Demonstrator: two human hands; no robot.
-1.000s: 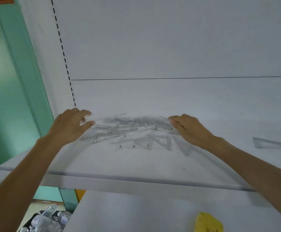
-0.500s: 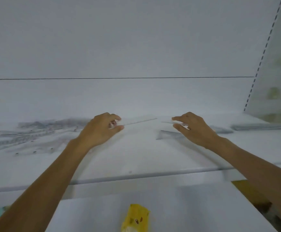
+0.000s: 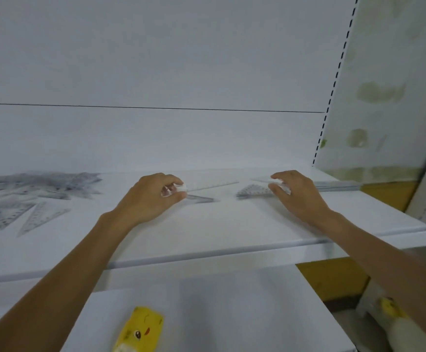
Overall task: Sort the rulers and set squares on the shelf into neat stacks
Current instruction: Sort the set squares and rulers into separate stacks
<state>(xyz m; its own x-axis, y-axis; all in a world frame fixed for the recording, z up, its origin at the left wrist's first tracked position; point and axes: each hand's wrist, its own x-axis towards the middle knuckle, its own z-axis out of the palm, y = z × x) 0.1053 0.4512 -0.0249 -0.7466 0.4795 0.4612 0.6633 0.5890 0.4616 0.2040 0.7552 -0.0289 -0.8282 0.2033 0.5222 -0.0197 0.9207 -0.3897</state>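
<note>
On the white shelf [image 3: 207, 235], my left hand [image 3: 153, 196] pinches one end of a clear straight ruler [image 3: 212, 186] that points right, just above the shelf. A small set square [image 3: 200, 199] lies under its fingertips. My right hand [image 3: 298, 194] holds a clear ruler or set square [image 3: 260, 179] over a stack of clear set squares [image 3: 253, 191]. A jumbled pile of clear rulers and set squares [image 3: 29, 196] lies at the far left. A stack of straight rulers [image 3: 339, 185] rests at the shelf's right end.
The shelf's back panel is white, with a slotted upright [image 3: 333, 85] at the right. A lower white shelf [image 3: 232, 313] holds a yellow packet [image 3: 141, 329]. Another yellow item [image 3: 392, 308] sits low at the right, beside the shelving.
My view swung right, from the jumbled pile toward the shelf's right end. Both hands moved right with it, each carrying a clear piece, and now hover by the set square stack.
</note>
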